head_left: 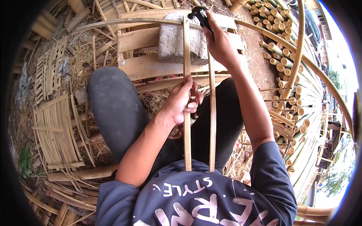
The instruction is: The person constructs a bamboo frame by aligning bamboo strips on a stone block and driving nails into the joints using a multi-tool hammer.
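Observation:
My left hand (183, 101) grips a flat bamboo slat (187, 56) that stands upright between my knees. A second slat (212, 113) runs parallel just to its right. Both meet a long curved bamboo strip (151, 20) that arches across the top of the view. My right hand (218, 43) is raised at that joint and holds black pliers (200, 15), their head at the top of the left slat. The lower ends of both slats are hidden against my dark shirt.
A wooden pallet (147, 66) with a grey stone block (175, 41) lies ahead of my knees. Woven bamboo panels (56, 132) and loose strips cover the ground on the left. Stacked bamboo poles (286, 49) fill the right side.

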The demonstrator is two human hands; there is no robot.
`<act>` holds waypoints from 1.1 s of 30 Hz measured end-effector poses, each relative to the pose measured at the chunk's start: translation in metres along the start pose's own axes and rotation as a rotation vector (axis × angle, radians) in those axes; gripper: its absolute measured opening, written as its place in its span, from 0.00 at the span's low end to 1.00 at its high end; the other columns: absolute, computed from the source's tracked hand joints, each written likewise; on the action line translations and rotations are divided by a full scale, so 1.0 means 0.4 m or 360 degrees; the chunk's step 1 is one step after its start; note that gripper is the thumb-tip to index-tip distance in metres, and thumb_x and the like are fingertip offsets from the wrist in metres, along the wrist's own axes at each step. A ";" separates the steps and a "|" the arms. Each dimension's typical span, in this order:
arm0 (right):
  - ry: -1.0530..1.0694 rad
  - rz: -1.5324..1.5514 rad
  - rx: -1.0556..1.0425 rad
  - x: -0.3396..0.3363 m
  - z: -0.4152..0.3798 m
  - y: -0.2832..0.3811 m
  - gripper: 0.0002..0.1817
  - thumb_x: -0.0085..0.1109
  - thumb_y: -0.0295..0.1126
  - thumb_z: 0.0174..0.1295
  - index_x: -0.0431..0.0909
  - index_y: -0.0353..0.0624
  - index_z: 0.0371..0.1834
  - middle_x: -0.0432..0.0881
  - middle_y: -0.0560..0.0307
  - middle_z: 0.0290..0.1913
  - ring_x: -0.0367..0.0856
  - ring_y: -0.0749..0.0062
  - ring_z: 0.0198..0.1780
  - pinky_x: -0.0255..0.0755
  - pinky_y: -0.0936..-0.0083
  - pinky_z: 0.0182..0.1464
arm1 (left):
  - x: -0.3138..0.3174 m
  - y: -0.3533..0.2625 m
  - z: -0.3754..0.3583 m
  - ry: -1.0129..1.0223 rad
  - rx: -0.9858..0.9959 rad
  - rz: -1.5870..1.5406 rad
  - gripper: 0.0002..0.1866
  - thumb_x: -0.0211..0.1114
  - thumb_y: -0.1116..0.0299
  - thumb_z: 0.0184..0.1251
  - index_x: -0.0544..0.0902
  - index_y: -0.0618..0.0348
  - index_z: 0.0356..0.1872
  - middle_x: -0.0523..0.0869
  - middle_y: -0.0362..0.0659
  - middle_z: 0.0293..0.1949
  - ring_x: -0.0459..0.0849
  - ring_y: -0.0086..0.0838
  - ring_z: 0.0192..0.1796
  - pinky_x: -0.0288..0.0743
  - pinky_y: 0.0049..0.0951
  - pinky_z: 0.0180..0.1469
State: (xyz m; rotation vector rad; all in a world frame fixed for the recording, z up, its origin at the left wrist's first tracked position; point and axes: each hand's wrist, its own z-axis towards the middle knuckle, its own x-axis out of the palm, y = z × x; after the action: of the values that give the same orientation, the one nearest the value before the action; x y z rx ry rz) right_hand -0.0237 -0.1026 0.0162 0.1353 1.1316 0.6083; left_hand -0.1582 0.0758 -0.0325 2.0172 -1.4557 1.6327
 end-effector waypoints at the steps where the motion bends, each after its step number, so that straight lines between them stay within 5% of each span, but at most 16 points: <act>1: 0.0003 -0.0036 0.0003 0.006 0.004 -0.004 0.32 0.54 0.36 0.73 0.59 0.46 0.78 0.84 0.32 0.32 0.85 0.35 0.36 0.77 0.49 0.40 | 0.000 0.001 0.001 0.0007 0.0005 0.0004 0.17 0.46 0.47 0.84 0.72 0.46 0.39 0.79 0.43 0.26 0.61 0.12 0.14 0.55 0.13 0.18; 7: 0.0118 -0.0256 -0.0051 0.028 0.029 -0.045 0.22 0.55 0.42 0.73 0.72 0.36 0.60 0.83 0.33 0.27 0.84 0.35 0.32 0.77 0.48 0.36 | -0.001 0.004 0.003 0.0001 -0.0001 -0.0008 0.19 0.46 0.45 0.83 0.72 0.46 0.39 0.79 0.42 0.25 0.62 0.13 0.14 0.56 0.13 0.18; 13: 0.0252 -0.0334 0.0057 -0.018 0.043 -0.018 0.21 0.54 0.46 0.74 0.74 0.35 0.39 0.82 0.36 0.23 0.83 0.34 0.29 0.76 0.47 0.34 | 0.002 0.001 0.004 -0.0015 -0.0020 -0.0019 0.19 0.46 0.45 0.83 0.73 0.46 0.38 0.79 0.42 0.25 0.62 0.13 0.14 0.56 0.13 0.18; 25: 0.0119 -0.0203 -0.0058 -0.012 0.053 -0.018 0.19 0.54 0.41 0.75 0.72 0.34 0.33 0.77 0.37 0.17 0.80 0.36 0.23 0.72 0.50 0.27 | -0.007 0.007 0.008 0.0017 -0.0001 -0.0045 0.19 0.46 0.45 0.83 0.73 0.47 0.38 0.80 0.42 0.26 0.61 0.12 0.14 0.57 0.13 0.19; 29: -0.0195 -0.0140 -0.0089 -0.109 0.103 0.066 0.16 0.51 0.39 0.76 0.71 0.34 0.41 0.80 0.36 0.20 0.82 0.37 0.23 0.73 0.50 0.24 | -0.006 0.007 0.005 0.0007 0.0009 -0.0020 0.19 0.46 0.45 0.83 0.73 0.47 0.38 0.79 0.42 0.26 0.61 0.12 0.14 0.57 0.13 0.19; 31: -0.0469 -0.0226 0.0104 -0.159 0.128 0.111 0.20 0.44 0.39 0.79 0.69 0.33 0.63 0.78 0.52 0.27 0.74 0.75 0.26 0.70 0.71 0.28 | -0.005 0.005 0.006 0.0026 0.0018 -0.0022 0.19 0.45 0.45 0.83 0.73 0.47 0.38 0.79 0.42 0.25 0.61 0.12 0.14 0.57 0.13 0.19; 32: -0.0529 0.0168 0.0080 -0.180 0.120 0.157 0.19 0.42 0.41 0.80 0.71 0.32 0.52 0.75 0.53 0.25 0.72 0.74 0.24 0.70 0.66 0.29 | -0.001 0.003 0.005 0.0010 0.0005 -0.0023 0.19 0.45 0.46 0.84 0.72 0.47 0.38 0.79 0.42 0.25 0.61 0.12 0.14 0.57 0.14 0.19; 33: -0.0678 0.0388 0.0053 -0.165 0.120 0.149 0.20 0.40 0.41 0.81 0.71 0.32 0.53 0.73 0.54 0.24 0.69 0.74 0.24 0.68 0.66 0.28 | -0.003 0.003 0.006 0.0016 -0.0002 -0.0030 0.19 0.45 0.46 0.84 0.72 0.47 0.37 0.79 0.42 0.24 0.61 0.13 0.14 0.57 0.14 0.19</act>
State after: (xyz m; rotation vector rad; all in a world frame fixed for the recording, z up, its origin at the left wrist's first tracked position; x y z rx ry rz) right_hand -0.0233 -0.0777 0.1144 0.4166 0.7161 0.7354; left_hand -0.1572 0.0743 -0.0350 2.0124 -1.4300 1.6319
